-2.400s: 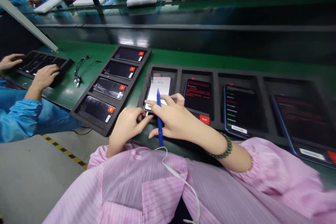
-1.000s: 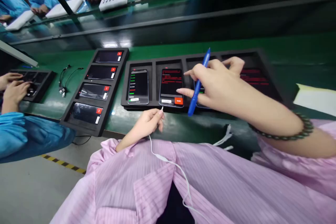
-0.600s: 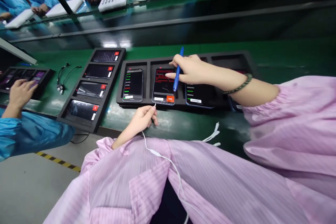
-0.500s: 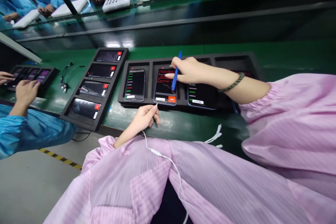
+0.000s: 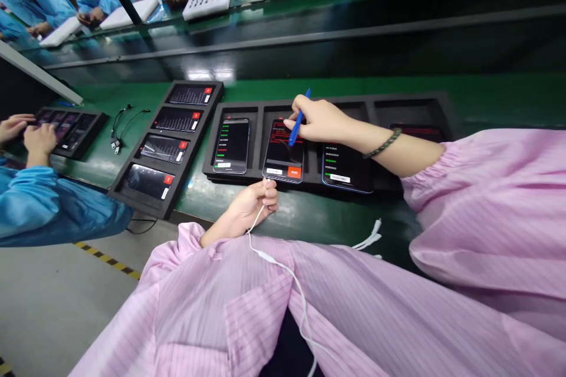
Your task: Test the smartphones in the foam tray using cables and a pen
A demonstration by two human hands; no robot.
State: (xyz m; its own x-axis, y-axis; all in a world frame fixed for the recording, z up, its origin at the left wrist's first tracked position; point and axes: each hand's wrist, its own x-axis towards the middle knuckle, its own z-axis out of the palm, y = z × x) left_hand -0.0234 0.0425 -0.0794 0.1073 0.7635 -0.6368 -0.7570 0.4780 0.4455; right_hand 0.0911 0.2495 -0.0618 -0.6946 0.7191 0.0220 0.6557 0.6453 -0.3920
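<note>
My left hand (image 5: 255, 205) is closed on the plug end of a white earphone-like cable (image 5: 283, 265), at the lower edge of a smartphone (image 5: 283, 156). Whether the plug sits inside the phone I cannot tell. That phone lies in a black foam tray (image 5: 254, 179) and shows red text and an orange-red button. Above its right side, my right hand (image 5: 315, 121) is closed around a blue pen (image 5: 299, 118). On either side lie a left phone (image 5: 232, 147) and a right phone (image 5: 347, 168), both with lists on screen. A further phone at right is mostly hidden by my forearm.
A second foam tray (image 5: 152, 206) with several phones stands left, beside black cables (image 5: 117, 129). White cable ends (image 5: 369, 238) lie near the front edge. A co-worker's hands (image 5: 39, 138) work over another tray (image 5: 91, 135). People in blue sit across the bench with white trays (image 5: 209, 1).
My left fingers have curled further around the plug, and the cable now hangs from them. My right hand with the pen has shifted slightly over the phone. The view has moved a little.
</note>
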